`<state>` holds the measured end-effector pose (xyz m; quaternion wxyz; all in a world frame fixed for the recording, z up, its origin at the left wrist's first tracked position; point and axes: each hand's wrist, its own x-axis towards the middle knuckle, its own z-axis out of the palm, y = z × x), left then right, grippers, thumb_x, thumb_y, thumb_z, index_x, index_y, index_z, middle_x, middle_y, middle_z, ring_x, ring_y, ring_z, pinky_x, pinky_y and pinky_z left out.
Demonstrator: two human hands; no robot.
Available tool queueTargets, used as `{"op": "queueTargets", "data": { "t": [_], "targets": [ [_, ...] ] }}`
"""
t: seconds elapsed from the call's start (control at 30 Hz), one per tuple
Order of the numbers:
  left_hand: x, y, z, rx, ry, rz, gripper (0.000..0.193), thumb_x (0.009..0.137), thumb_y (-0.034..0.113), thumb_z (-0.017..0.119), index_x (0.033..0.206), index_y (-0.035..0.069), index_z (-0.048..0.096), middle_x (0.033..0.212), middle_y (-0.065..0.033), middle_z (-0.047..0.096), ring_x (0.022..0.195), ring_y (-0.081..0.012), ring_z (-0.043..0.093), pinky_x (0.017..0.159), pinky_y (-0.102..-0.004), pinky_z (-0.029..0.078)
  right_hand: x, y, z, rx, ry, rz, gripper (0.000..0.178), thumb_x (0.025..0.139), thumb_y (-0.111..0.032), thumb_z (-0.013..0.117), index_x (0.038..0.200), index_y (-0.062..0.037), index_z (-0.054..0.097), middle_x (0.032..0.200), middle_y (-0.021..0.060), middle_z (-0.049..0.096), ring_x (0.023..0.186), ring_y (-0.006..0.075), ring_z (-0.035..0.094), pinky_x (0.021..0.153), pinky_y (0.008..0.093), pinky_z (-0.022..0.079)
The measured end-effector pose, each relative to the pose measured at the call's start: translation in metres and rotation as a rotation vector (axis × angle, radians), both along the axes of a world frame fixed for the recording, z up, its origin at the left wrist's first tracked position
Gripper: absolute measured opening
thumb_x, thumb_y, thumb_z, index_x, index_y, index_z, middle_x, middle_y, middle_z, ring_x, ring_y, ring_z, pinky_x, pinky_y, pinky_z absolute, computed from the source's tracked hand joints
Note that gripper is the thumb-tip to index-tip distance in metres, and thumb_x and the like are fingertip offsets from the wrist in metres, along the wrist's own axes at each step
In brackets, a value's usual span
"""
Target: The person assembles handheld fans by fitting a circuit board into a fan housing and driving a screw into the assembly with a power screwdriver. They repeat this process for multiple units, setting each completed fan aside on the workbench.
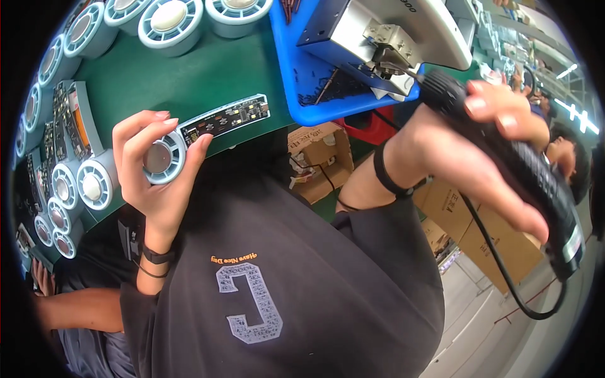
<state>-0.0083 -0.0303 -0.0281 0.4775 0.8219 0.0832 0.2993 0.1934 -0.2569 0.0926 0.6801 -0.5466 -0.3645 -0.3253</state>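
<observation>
My left hand (162, 205) is closed round the round head of a light blue handheld fan housing (179, 165). The housing's handle points right over the table edge, and a black circuit board (232, 118) lies exposed along it. My right hand (457, 151) grips a black electric screwdriver (529, 167), its cable hanging in a loop below. The driver's bit reaches the metal outlet of a white and grey screw feeder (353, 41). Whether a screw sits on the tip is too small to tell.
Under the feeder is a blue tray (304, 116) with many small dark screws. More fan housings (170, 28) line the green table (189, 82) at the back and left, some with boards showing. Cardboard boxes (498, 236) stand below right. Another person's arm (82, 310) is at lower left.
</observation>
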Motion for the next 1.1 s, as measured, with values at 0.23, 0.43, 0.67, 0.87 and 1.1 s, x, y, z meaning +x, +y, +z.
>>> {"op": "queueTargets", "data": {
  "t": [0.23, 0.43, 0.67, 0.87, 1.1],
  "targets": [
    [0.003, 0.001, 0.0, 0.043, 0.019, -0.022, 0.052, 0.067, -0.004, 0.096, 0.112, 0.005, 0.07, 0.114, -0.0126, 0.064, 0.1, -0.0252, 0.067, 0.086, -0.0364, 0.057, 0.009, 0.013, -0.017, -0.059, -0.056, 0.011, 0.093, 0.095, -0.091, 0.02, 0.12, -0.0067, 0.05, 0.063, 0.0112, 0.055, 0.04, 0.0219, 0.049, 0.038, 0.0341, 0.045],
    [0.005, 0.002, -0.001, 0.04, 0.006, -0.025, 0.052, 0.067, -0.002, 0.097, 0.112, 0.005, 0.071, 0.114, -0.0125, 0.064, 0.101, -0.0256, 0.067, 0.086, -0.0368, 0.057, 0.033, -0.011, -0.017, -0.104, 0.075, 0.158, 0.098, 0.093, -0.093, 0.021, 0.124, -0.0038, 0.049, 0.063, 0.0107, 0.054, 0.04, 0.0216, 0.049, 0.038, 0.0353, 0.046],
    [0.008, 0.007, 0.001, 0.053, -0.021, -0.031, 0.054, 0.066, 0.002, 0.098, 0.113, 0.004, 0.073, 0.113, -0.012, 0.064, 0.099, -0.0253, 0.067, 0.083, -0.0356, 0.058, -0.012, 0.02, -0.006, -0.066, 0.278, 0.279, 0.096, 0.095, -0.091, 0.025, 0.126, -0.004, 0.05, 0.071, 0.0086, 0.054, 0.046, 0.0195, 0.05, 0.044, 0.0352, 0.046],
    [0.011, 0.011, -0.002, -0.02, -0.107, -0.103, 0.054, 0.067, 0.005, 0.097, 0.116, 0.004, 0.074, 0.11, -0.0106, 0.064, 0.096, -0.0239, 0.067, 0.078, -0.0336, 0.058, -0.068, 0.065, -0.012, -0.016, 0.119, 0.33, 0.086, 0.1, -0.084, 0.032, 0.129, -0.0036, 0.048, 0.077, 0.0055, 0.05, 0.051, 0.0168, 0.049, 0.047, 0.0331, 0.043],
    [0.01, 0.009, -0.006, -0.091, -0.12, -0.065, 0.051, 0.069, 0.006, 0.096, 0.115, 0.006, 0.074, 0.109, -0.0095, 0.064, 0.093, -0.0238, 0.067, 0.075, -0.0344, 0.057, -0.086, 0.097, -0.023, -0.149, 0.132, 0.342, 0.087, 0.101, -0.081, 0.034, 0.136, -0.0022, 0.046, 0.078, 0.0069, 0.049, 0.049, 0.0177, 0.048, 0.044, 0.0308, 0.039]
  ]
}}
